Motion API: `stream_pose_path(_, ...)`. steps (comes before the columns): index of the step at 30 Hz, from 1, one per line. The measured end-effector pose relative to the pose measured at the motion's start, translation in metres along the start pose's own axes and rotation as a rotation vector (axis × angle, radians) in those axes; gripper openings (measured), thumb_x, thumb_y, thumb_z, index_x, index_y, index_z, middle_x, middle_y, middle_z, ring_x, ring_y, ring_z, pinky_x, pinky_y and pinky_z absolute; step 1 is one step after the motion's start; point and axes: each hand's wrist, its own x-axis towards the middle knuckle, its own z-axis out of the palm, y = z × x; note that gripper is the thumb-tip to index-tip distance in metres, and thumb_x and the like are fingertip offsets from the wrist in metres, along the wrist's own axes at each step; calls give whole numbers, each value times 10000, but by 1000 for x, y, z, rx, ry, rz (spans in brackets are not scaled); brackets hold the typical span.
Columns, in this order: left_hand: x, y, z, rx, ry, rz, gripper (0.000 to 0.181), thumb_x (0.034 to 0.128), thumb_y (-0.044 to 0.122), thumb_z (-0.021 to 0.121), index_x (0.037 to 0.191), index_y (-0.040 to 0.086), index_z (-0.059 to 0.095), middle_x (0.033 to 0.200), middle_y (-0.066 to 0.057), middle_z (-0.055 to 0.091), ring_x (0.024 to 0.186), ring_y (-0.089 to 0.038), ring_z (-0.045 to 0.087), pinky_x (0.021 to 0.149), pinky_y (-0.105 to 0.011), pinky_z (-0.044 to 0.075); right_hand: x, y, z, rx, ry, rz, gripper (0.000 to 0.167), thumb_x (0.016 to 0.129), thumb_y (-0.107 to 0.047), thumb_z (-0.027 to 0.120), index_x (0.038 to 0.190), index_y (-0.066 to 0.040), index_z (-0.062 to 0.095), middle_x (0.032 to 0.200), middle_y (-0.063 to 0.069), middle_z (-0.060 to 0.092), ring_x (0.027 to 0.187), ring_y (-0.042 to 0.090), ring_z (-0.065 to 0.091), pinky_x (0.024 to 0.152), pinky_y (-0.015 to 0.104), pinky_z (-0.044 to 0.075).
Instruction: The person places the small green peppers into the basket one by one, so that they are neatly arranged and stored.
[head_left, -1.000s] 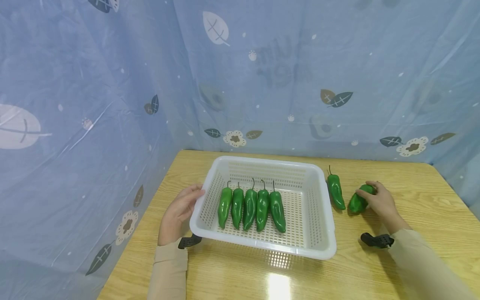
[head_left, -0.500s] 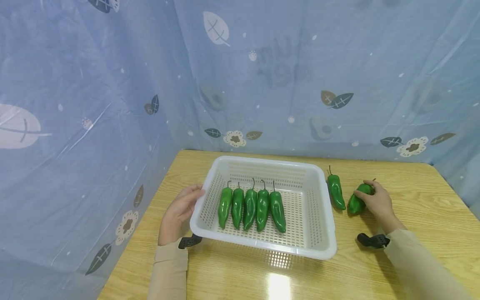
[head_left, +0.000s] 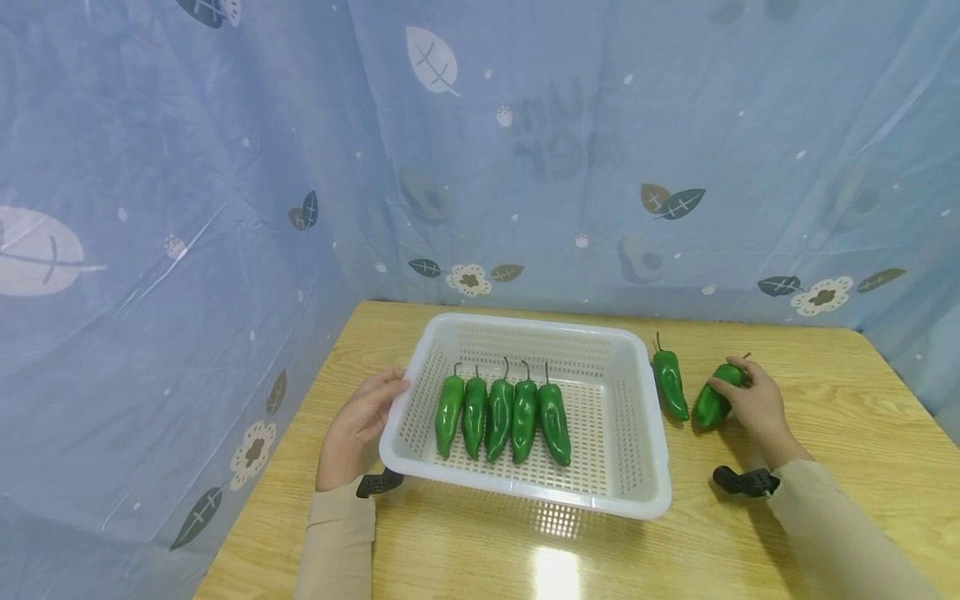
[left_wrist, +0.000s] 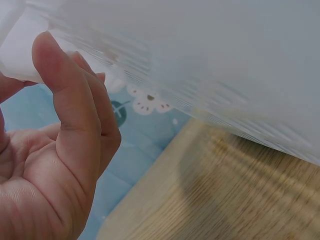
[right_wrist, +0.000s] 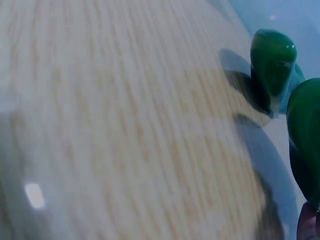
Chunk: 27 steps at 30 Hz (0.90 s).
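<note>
A white plastic basket point(head_left: 633, 433) with slotted walls stands on the table, tilted up a little toward me. Several green peppers point(head_left: 500, 417) lie side by side inside it, stems pointing away. My left hand point(head_left: 360, 425) grips the basket's left rim. In the left wrist view its fingers point(left_wrist: 75, 110) curl at the pale wall. To the right of the basket, my right hand point(head_left: 759, 408) pinches a green pepper point(head_left: 709, 407) at the table. Another green pepper point(head_left: 670, 383) lies between it and the basket. The right wrist view shows the pinched pepper point(right_wrist: 306, 140) large, with one fingertip below.
The wooden table point(head_left: 465, 550) runs back to a blue patterned curtain point(head_left: 525, 167), which also hangs along the left side. Black straps point(head_left: 746, 482) sit at both wrists. Bright glare marks the table's front.
My right hand has shifted slightly left with the pepper, which has turned a bit so its stem shows. The left hand and basket have stayed in place.
</note>
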Motion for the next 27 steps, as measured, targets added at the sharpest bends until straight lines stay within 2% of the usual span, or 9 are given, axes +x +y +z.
stream_pose_path(3, 0, 0, 0, -10, 3, -1, 179, 983, 4, 399, 1131, -49, 484, 1045, -82, 667, 959, -200, 671, 829, -346, 571, 1, -3, 0, 15, -7, -16, 693, 955, -366, 522, 1468, 8, 244, 1445, 359, 267, 1251, 514, 349, 765, 282, 489)
stream_pose_path(7, 0, 0, 0, -22, -4, 4, 176, 982, 0, 396, 1120, -50, 493, 1034, -81, 674, 956, -200, 672, 831, -347, 570, 0, -8, 0, 42, -19, -33, 706, 950, -379, 531, 1473, -2, 243, 1462, 342, 256, 1286, 532, 307, 649, 96, 432)
stream_pose_path(14, 1, -3, -1, -45, -5, 3, 164, 979, -12, 389, 1090, -24, 509, 1028, -76, 674, 948, -193, 672, 822, -337, 572, -5, -22, -1, 63, -9, -69, 709, 935, -393, 557, 1471, -25, 274, 1459, 320, 288, 1285, 497, 309, 619, 35, 391)
stream_pose_path(17, 2, -7, -4, -57, 2, 3, 175, 982, -18, 378, 1098, -25, 509, 1029, -80, 674, 943, -194, 674, 815, -334, 574, -7, -29, -2, 46, -7, -97, 709, 932, -417, 554, 1474, -49, 283, 1464, 299, 298, 1290, 473, 317, 699, 93, 425)
stream_pose_path(20, 4, -10, -6, -61, 6, 7, 180, 985, -17, 377, 1111, -29, 505, 1038, -93, 670, 945, -203, 675, 811, -340, 576, -9, -38, -2, 46, -12, -119, 706, 931, -433, 550, 1482, -81, 284, 1487, 276, 273, 1309, 463, 303, 876, 321, 478)
stream_pose_path(22, 4, -11, -7, -57, 7, 12, 174, 985, -13, 382, 1110, -29, 502, 1043, -101, 665, 946, -210, 675, 810, -345, 577, -11, -46, -3, 50, -17, -132, 701, 929, -434, 553, 1484, -99, 286, 1497, 264, 264, 1317, 461, 295, 934, 492, 439)
stream_pose_path(23, 5, -12, -8, -53, 7, 15, 173, 984, -11, 385, 1109, -30, 502, 1045, -104, 664, 947, -212, 675, 809, -347, 577, -12, -50, -3, 48, -18, -140, 698, 928, -432, 557, 1484, -103, 290, 1506, 256, 257, 1320, 459, 295, 944, 529, 421)
stream_pose_path(25, 5, -12, -8, -45, 10, 19, 169, 982, -8, 392, 1109, -29, 502, 1046, -106, 663, 947, -215, 676, 807, -349, 578, -14, -57, -3, 44, -24, -156, 695, 926, -429, 565, 1482, -109, 297, 1505, 250, 264, 1317, 455, 302, 931, 505, 433)
stream_pose_path(27, 5, -12, -8, -36, 14, 19, 166, 982, -3, 398, 1109, -30, 501, 1046, -105, 662, 947, -214, 676, 806, -349, 578, -17, -65, -4, 33, -33, -171, 691, 925, -426, 568, 1480, -113, 302, 1497, 252, 280, 1313, 456, 310, 890, 434, 461)
